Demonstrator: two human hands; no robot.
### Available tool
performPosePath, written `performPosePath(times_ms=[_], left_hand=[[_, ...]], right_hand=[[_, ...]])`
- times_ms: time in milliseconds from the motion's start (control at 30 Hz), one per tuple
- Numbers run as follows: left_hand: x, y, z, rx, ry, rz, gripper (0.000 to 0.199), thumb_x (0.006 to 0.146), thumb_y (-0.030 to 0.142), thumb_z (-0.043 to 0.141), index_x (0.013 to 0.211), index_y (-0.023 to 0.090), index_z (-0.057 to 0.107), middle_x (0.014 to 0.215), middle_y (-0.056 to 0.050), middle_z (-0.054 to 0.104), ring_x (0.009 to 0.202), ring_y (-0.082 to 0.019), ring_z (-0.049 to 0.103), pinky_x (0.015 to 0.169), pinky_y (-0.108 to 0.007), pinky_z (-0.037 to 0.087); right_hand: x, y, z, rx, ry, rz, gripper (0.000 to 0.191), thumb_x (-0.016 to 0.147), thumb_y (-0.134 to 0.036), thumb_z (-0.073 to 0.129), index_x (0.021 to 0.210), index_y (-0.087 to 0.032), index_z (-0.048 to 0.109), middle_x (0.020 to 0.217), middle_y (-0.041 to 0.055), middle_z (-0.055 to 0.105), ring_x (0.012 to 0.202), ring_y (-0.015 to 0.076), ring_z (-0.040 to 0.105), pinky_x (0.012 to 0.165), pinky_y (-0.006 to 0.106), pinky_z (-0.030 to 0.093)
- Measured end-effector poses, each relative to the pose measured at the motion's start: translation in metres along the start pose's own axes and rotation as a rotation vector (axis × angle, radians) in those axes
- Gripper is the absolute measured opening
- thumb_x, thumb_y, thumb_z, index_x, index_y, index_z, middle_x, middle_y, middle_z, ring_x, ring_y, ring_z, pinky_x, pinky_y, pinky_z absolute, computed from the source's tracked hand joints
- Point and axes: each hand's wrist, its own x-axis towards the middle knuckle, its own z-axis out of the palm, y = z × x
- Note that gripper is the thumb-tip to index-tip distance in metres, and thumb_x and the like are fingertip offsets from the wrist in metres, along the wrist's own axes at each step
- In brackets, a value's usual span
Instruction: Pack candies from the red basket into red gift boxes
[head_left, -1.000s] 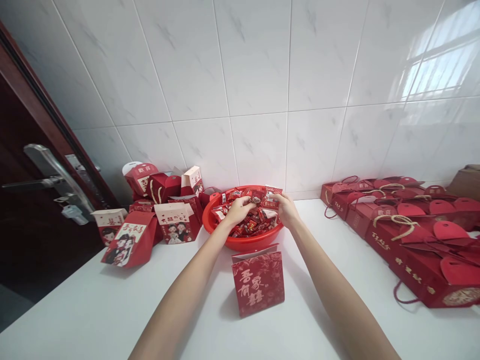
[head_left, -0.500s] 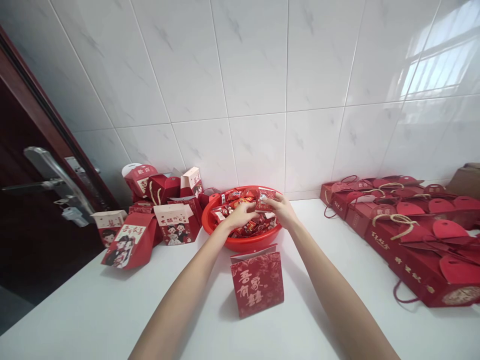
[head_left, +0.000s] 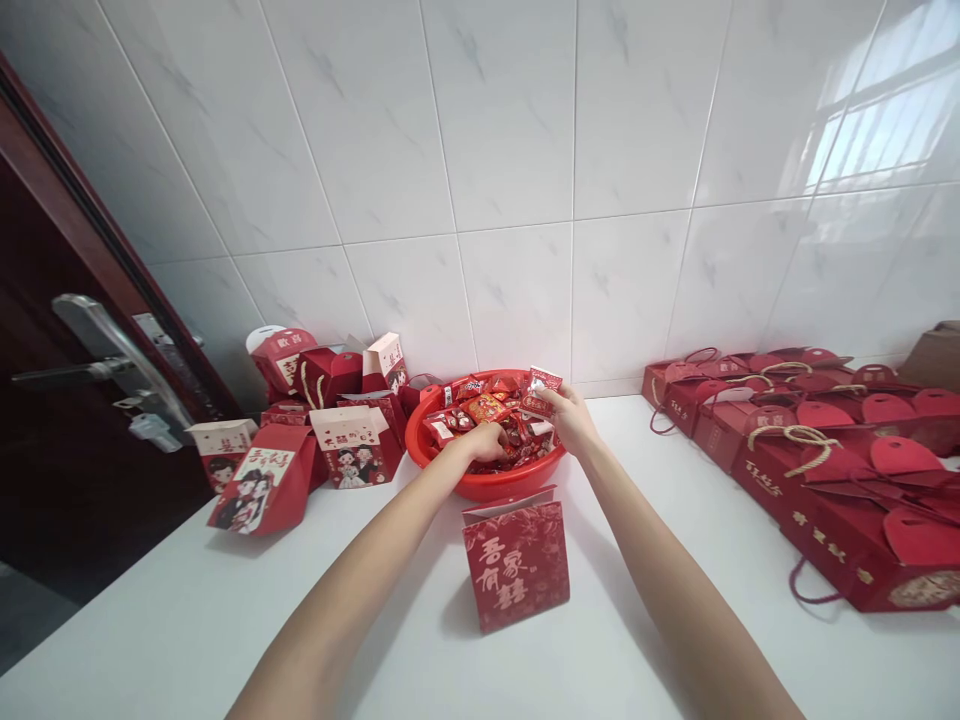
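A red basin (head_left: 487, 488) full of wrapped candies (head_left: 484, 407) stands near the wall. My left hand (head_left: 487, 443) is down among the candies, its fingertips hidden, so whether it grips any is unclear. At the basin's right rim my right hand (head_left: 568, 415) pinches a red and white candy packet (head_left: 541, 392), held upright above the pile. Just in front of the basin, between my forearms, a dark red gift box (head_left: 517, 565) with gold characters stands with its top flaps open.
Several red and cream gift boxes (head_left: 274, 480) are grouped at the left, near a dark door (head_left: 45, 440) with a metal handle. Rows of red boxes with rope handles (head_left: 817, 500) cover the right side. A tiled wall (head_left: 517, 290) rises behind.
My left hand has moved down and slightly left into the candies. My right hand has drawn slightly right, with the packet now upright in its fingers. The gift box has stayed in place.
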Motion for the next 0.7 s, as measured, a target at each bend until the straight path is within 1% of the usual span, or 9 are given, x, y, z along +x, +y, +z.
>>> performPosePath(times_ms=[100,167,300,367,400,467,600,633,700], left_hand=[[0.001,-0.004,0.001,-0.039,0.000,0.014,0.016,0.053,0.007,0.066,0.045,0.020,0.062,0.040,0.006,0.057,0.037,-0.012,0.047,0.043,-0.024,0.034],[0.001,-0.005,0.002,-0.070,0.001,0.040,0.017,0.052,0.006,0.066,0.045,0.020,0.062,0.040,0.006,0.057,0.037,-0.012,0.047,0.042,-0.023,0.033],[-0.003,-0.003,0.007,-0.142,0.008,0.106,0.012,0.054,0.008,0.069,0.055,0.019,0.068,0.051,0.004,0.065,0.043,-0.013,0.052,0.045,-0.023,0.038],[-0.004,-0.001,0.006,-0.170,0.021,0.130,0.008,0.055,0.012,0.072,0.055,0.018,0.067,0.050,0.004,0.063,0.044,-0.014,0.052,0.046,-0.024,0.038],[-0.004,0.001,0.005,-0.181,0.034,0.139,0.009,0.057,0.016,0.073,0.053,0.018,0.065,0.048,0.004,0.061,0.044,-0.014,0.051,0.046,-0.024,0.039],[-0.004,0.005,0.000,-0.202,0.095,0.155,0.016,0.063,0.025,0.072,0.054,0.018,0.062,0.050,0.003,0.060,0.048,-0.015,0.052,0.050,-0.025,0.041],[-0.004,0.015,-0.011,-0.340,0.338,0.232,0.019,0.073,0.035,0.068,0.076,0.016,0.068,0.075,-0.003,0.071,0.073,-0.020,0.062,0.069,-0.030,0.049],[-0.005,0.018,-0.013,-0.384,0.378,0.251,0.022,0.074,0.037,0.068,0.080,0.016,0.069,0.080,-0.005,0.071,0.077,-0.021,0.063,0.073,-0.031,0.049],[-0.007,0.021,-0.015,-0.443,0.410,0.271,0.026,0.075,0.040,0.069,0.084,0.015,0.069,0.082,-0.006,0.072,0.081,-0.022,0.064,0.076,-0.032,0.050]], right_hand=[[-0.001,-0.001,0.000,-0.002,0.011,0.007,0.032,0.062,-0.029,0.079,0.086,-0.020,0.062,0.072,0.0017,0.072,0.059,0.0207,0.069,0.039,0.026,0.054],[-0.002,-0.001,0.000,-0.008,0.013,0.005,0.031,0.063,-0.029,0.079,0.088,-0.020,0.063,0.073,0.0020,0.072,0.058,0.0204,0.069,0.039,0.026,0.053],[-0.003,-0.001,0.001,0.006,0.009,-0.018,0.029,0.064,-0.027,0.078,0.088,-0.019,0.064,0.072,0.0022,0.072,0.062,0.0196,0.069,0.052,0.029,0.059],[-0.003,-0.001,0.000,0.015,0.004,-0.019,0.028,0.064,-0.026,0.077,0.088,-0.019,0.064,0.072,0.0022,0.072,0.064,0.0197,0.070,0.055,0.030,0.060],[-0.002,-0.001,0.000,0.021,0.001,-0.014,0.028,0.064,-0.025,0.077,0.088,-0.019,0.064,0.071,0.0020,0.072,0.063,0.0195,0.069,0.053,0.030,0.059],[-0.002,-0.002,-0.001,0.040,0.004,-0.004,0.027,0.063,-0.024,0.077,0.085,-0.020,0.062,0.070,0.0010,0.072,0.060,0.0186,0.068,0.049,0.028,0.057],[0.000,-0.003,-0.003,0.074,-0.007,0.029,0.022,0.062,-0.021,0.075,0.079,-0.019,0.061,0.065,0.0000,0.070,0.056,0.0167,0.066,0.046,0.026,0.055],[0.000,-0.004,-0.003,0.071,-0.014,0.039,0.021,0.063,-0.020,0.075,0.079,-0.018,0.062,0.065,0.0003,0.069,0.056,0.0169,0.066,0.046,0.026,0.055],[0.000,-0.006,-0.004,0.065,-0.016,0.055,0.020,0.062,-0.018,0.075,0.079,-0.017,0.063,0.065,0.0013,0.070,0.057,0.0179,0.067,0.047,0.027,0.056]])
